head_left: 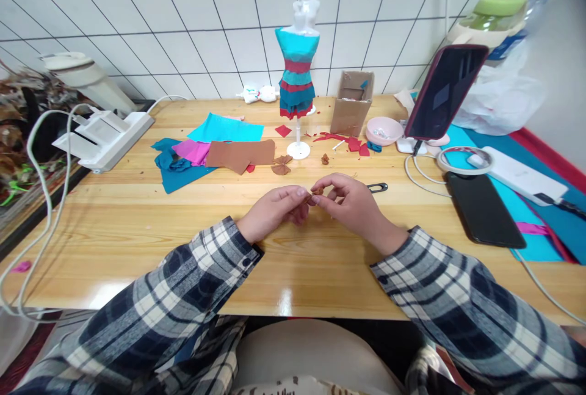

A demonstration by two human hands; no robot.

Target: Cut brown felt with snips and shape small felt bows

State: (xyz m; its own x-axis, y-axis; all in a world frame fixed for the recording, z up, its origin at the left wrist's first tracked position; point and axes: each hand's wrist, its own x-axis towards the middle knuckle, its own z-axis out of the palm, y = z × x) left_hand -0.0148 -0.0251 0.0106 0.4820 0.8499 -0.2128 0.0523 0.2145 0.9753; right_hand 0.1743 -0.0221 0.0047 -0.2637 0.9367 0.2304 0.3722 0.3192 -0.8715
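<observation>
Over the middle of the table, my left hand (277, 209) and my right hand (345, 199) meet, both with pinched fingers. Between the fingertips is a small gathered piece of brown crepe paper (317, 191), mostly hidden by the fingers. Just beyond my hands lie a brown pleated paper bow (282, 165) and a small brown paper rosette (325, 159). A black looped handle (378, 187), perhaps of scissors or a tool, sticks out past my right hand. Farther back stands a white mini dress form (305, 13) wearing a layered paper dress (297, 71) in turquoise, teal and red.
Brown paper (240, 155) and a turquoise sheet (225, 129) lie back left, near a power strip (112, 138). A cardboard box (352, 104), pink bowl (383, 130) and upright phone (446, 91) stand back right. Another black phone (485, 209) lies right, among cables.
</observation>
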